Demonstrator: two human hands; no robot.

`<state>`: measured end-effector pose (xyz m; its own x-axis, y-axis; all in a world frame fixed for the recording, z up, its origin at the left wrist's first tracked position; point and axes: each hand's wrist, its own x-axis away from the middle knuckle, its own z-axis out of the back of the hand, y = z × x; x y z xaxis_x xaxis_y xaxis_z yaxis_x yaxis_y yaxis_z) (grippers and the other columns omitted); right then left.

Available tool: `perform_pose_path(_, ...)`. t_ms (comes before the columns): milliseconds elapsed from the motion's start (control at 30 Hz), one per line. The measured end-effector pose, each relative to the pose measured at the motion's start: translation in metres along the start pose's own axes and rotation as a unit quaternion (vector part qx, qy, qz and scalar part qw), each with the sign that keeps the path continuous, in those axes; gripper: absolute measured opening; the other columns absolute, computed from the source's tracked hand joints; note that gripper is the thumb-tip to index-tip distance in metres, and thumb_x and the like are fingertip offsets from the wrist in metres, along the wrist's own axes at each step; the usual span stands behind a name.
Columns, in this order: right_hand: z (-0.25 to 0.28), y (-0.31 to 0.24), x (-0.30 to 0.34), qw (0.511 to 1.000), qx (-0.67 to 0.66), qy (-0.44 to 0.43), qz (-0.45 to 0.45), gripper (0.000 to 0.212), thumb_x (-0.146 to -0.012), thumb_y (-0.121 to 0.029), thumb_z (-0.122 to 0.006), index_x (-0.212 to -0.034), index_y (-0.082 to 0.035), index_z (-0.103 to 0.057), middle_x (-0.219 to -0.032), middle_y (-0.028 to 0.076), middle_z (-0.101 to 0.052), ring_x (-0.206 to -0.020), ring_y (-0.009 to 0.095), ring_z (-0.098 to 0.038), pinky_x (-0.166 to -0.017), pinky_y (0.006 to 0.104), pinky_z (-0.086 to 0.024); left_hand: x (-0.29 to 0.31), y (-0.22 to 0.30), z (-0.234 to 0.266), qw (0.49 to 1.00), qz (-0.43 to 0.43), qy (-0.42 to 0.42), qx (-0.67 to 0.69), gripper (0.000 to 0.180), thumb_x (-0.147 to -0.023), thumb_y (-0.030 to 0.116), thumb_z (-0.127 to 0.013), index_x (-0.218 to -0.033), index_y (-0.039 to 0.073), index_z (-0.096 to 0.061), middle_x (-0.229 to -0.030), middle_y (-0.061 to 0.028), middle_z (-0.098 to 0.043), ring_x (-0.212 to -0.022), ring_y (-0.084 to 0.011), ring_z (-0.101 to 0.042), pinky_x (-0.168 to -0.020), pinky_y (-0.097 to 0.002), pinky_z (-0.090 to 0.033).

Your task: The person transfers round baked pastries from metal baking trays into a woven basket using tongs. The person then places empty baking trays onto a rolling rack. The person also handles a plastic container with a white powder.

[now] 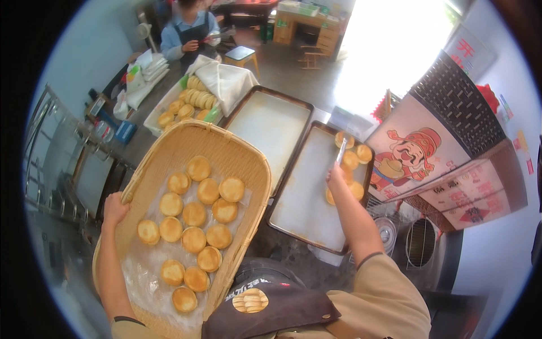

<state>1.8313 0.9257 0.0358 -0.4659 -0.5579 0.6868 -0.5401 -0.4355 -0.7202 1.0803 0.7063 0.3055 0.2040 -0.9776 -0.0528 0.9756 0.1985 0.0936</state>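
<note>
My left hand [116,209] grips the left rim of a large woven bamboo basket [259,169], which is tilted against my front. Several round golden buns [193,239] lie in it on a clear plastic sheet [141,274]. Over to the right, my right hand [335,176] is closed around metal tongs [342,150]. The tongs' tips reach a bun [345,138] at the far end of a dark-rimmed baking tray [305,195]. More buns [364,153] sit along that tray's right side, some partly hidden by my forearm. Whether the tips pinch a bun I cannot tell.
A second baking tray [270,121] lies left of the first. Beyond the basket stands a crate [155,121] of buns, partly under a white cloth [223,85]. A co-worker [192,34] stands behind it. Woven and printed panels [429,147] rise at the right, above a wire rack [420,243].
</note>
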Motion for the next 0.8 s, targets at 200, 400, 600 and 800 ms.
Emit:
perform_pose_path(200,0.033,0.029,0.122,0.971,0.073,-0.197,0.116,0.027,-0.104,-0.042,-0.06,-0.097,-0.015,-0.06,-0.071,-0.001,-0.051,-0.05,0.006,-0.04,-0.041,0.0228,-0.031,-0.003,-0.015,-0.001,0.997,0.032,-0.021,-0.07,0.028,-0.074,0.02,-0.073,-0.095,0.001,-0.074,-0.102,-0.0253,-0.072,-0.099,-0.0428,-0.068,-0.086,-0.0513,-0.055)
perform_pose_path(400,0.038,0.006,0.298,0.891,0.23,-0.371,0.126,0.027,-0.107,-0.036,-0.057,-0.098,-0.011,-0.06,-0.074,-0.001,-0.053,-0.052,0.005,-0.041,-0.044,0.0198,-0.03,-0.018,0.004,0.003,0.998,-0.012,0.015,-0.055,0.028,-0.066,0.023,-0.07,-0.084,0.001,-0.073,-0.089,-0.0249,-0.072,-0.09,-0.0421,-0.07,-0.08,-0.0503,-0.056)
perform_pose_path(600,0.006,0.022,0.394,0.725,0.435,-0.533,-0.01,0.034,-0.105,-0.036,-0.061,-0.084,-0.009,-0.058,-0.07,-0.003,-0.051,-0.054,0.005,-0.04,-0.046,0.023,-0.028,-0.04,0.032,0.01,0.998,-0.021,-0.032,-0.054,0.029,-0.07,0.025,-0.071,-0.087,0.001,-0.074,-0.091,-0.024,-0.073,-0.092,-0.0409,-0.071,-0.082,-0.05,-0.056)
perform_pose_path(800,-0.061,0.11,0.412,0.555,0.59,-0.563,0.164,0.045,-0.101,-0.043,-0.062,-0.092,0.0,-0.072,-0.071,0.009,-0.066,-0.063,0.019,-0.061,-0.06,0.0364,-0.047,-0.052,0.043,0.002,0.998,-0.044,-0.007,-0.045,0.025,-0.07,0.016,-0.066,-0.09,0.004,-0.075,-0.097,-0.0212,-0.074,-0.096,-0.0392,-0.071,-0.085,-0.0485,-0.057)
